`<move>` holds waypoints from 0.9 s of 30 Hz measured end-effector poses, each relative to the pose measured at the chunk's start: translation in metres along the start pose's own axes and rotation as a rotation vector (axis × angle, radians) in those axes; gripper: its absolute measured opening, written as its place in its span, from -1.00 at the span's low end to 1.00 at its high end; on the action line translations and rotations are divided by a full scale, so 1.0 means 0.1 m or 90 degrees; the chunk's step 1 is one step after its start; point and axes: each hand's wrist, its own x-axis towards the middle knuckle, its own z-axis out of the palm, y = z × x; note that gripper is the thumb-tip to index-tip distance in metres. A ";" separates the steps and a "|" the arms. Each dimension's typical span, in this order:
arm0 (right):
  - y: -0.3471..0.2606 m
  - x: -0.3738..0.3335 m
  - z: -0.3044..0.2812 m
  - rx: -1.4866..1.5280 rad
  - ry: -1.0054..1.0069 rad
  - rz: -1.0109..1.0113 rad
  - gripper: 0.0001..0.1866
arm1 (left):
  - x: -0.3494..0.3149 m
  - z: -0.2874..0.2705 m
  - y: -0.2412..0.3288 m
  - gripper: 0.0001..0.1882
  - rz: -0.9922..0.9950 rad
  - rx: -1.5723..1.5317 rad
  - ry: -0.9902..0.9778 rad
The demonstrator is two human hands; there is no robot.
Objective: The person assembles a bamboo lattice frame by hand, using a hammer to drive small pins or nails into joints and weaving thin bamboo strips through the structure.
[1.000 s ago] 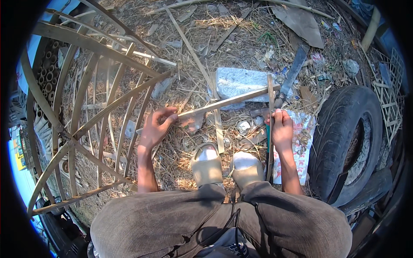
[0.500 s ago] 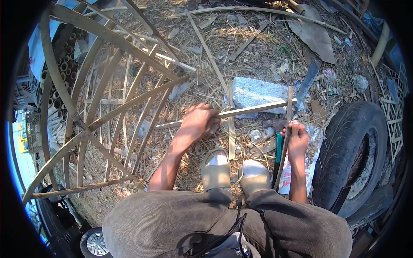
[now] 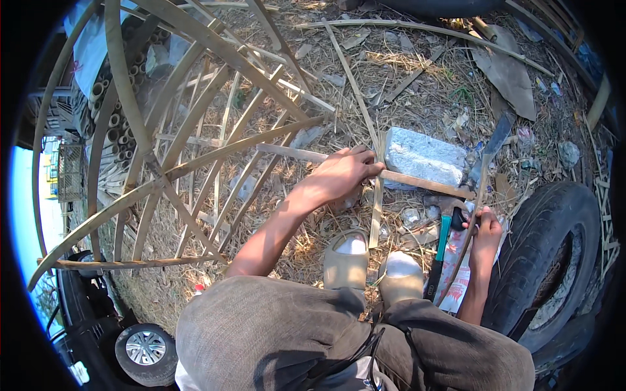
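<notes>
My left hand [image 3: 345,171] is closed around a flat bamboo strip [image 3: 427,185], gripping it near its middle from above. The strip slants across in front of the concrete block [image 3: 425,156]. At the right, my right hand [image 3: 486,233] pinches a second bamboo strip [image 3: 464,251], which stands steeply along my fingers. The first strip's right end lies close to this second strip; whether they touch I cannot tell. By my right fingertips is a small black object, its kind unclear. A hammer with a green and black handle [image 3: 441,251] lies left of that hand.
A large bamboo lattice frame [image 3: 244,144] rises at the left. An old tire [image 3: 521,251] lies at the right, beside printed paper [image 3: 451,292]. A broad metal blade [image 3: 499,133] sits beyond the block. My sandals [image 3: 345,267] rest on straw-strewn ground; a vehicle wheel [image 3: 146,347] shows lower left.
The view has shifted, so the scene sits further right. The left-hand strip has turned, its left end now farther away and its right end nearer me. The right-hand strip leans more.
</notes>
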 end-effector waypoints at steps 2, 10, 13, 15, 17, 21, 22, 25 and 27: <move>0.09 -0.01 0.06 0.007 -0.003 -0.009 -0.61 | -0.05 -0.01 -0.03 -0.52 0.004 -0.002 0.003; 0.00 -0.06 0.34 0.097 -0.043 -0.049 -0.65 | -0.24 -0.35 -0.13 -0.58 -0.152 0.063 0.017; 0.07 0.01 0.30 0.078 -0.065 -0.069 -0.64 | -0.18 -0.31 -0.17 -0.60 -0.172 0.022 -0.013; 0.05 0.02 0.32 0.076 -0.055 -0.072 -0.64 | -0.14 -0.30 -0.14 -0.64 -0.168 0.039 -0.003; 0.06 -0.02 0.31 0.079 -0.058 -0.070 -0.64 | -0.12 -0.28 -0.11 -0.67 -0.167 0.051 0.007; 0.08 -0.11 0.32 0.088 -0.028 -0.043 -0.63 | -0.07 -0.25 0.15 -0.51 -0.131 0.144 0.114; -0.02 -0.16 0.34 0.090 -0.031 -0.040 -0.63 | -0.08 -0.31 0.31 -0.51 -0.121 0.074 0.109; -0.55 -0.26 0.24 0.072 0.028 -0.032 -0.64 | 0.08 -0.03 0.68 -0.50 -0.040 -0.161 0.115; -0.91 -0.25 0.28 0.151 0.024 -0.109 -0.64 | 0.20 0.10 0.83 -0.50 0.019 -0.159 0.125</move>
